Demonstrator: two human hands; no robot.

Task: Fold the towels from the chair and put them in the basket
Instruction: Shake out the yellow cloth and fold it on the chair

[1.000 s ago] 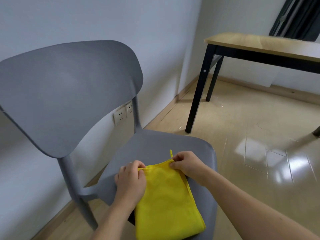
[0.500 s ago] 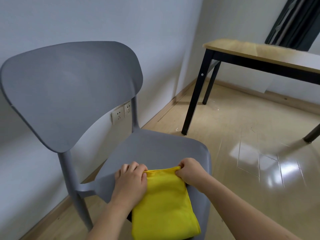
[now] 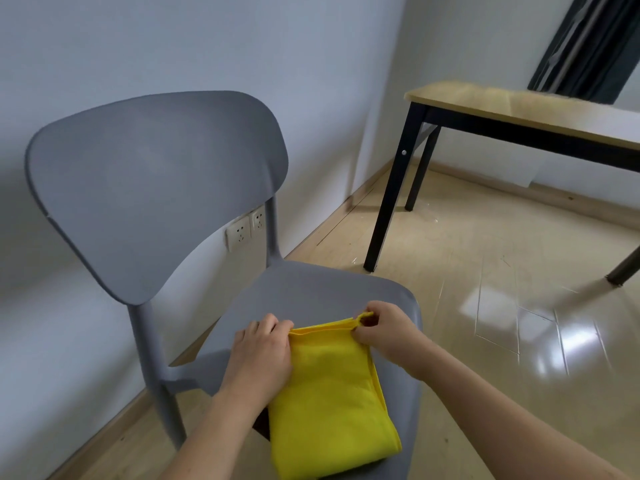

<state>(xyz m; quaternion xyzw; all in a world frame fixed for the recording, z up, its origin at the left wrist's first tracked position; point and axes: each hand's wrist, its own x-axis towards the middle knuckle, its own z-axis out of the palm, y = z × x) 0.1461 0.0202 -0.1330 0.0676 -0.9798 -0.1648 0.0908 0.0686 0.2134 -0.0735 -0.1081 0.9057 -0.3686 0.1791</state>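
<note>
On grey chair seat [image 3: 311,292]: yellow towel [image 3: 332,393], half-folded; left hand [image 3: 259,355] and right hand [image 3: 384,332] pinching far corners. Advice: align edges squarely before creasing.

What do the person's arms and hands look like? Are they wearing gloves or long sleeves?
No gloves and no sleeves in view. The left hand and right hand are bare, and both forearms are bare as far as the picture's edge. No watch, ring or bracelet shows. The fingers look short-nailed, with no polish that I can see.

plain yellow towel [image 3: 329,393], grey chair [image 3: 156,188]
</note>
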